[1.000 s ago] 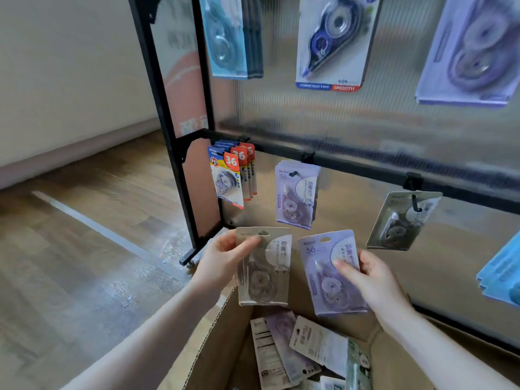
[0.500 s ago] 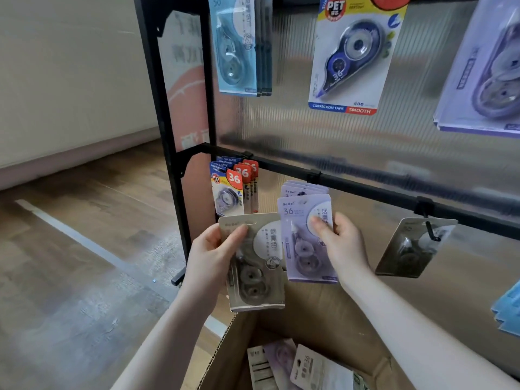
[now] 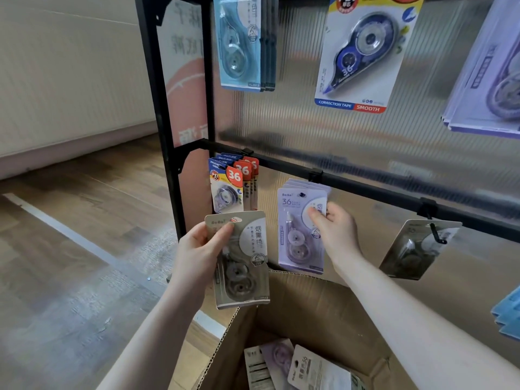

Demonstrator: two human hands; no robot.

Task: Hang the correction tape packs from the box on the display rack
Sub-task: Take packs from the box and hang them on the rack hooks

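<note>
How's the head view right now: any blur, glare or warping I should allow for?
Head view: wide-angle bend bows the black rack frame; the ribbed translucent panel shows soft glare streaks; the lilac pack under the right hand and the grey pack in the left hand read fairly sharp; edges are smeared.

You have two hands in view, left [image 3: 197, 249] and right [image 3: 334, 232], each on one pack: grey [image 3: 242, 260] and lilac [image 3: 298, 232]. One rack [image 3: 365, 190] carries eight hanging groups; only two are single packs, a grey one [image 3: 413, 249] and a blue one [image 3: 363, 52]. One box [image 3: 323, 305] shows at least three packs [image 3: 315, 367] at its bottom edge.
</note>
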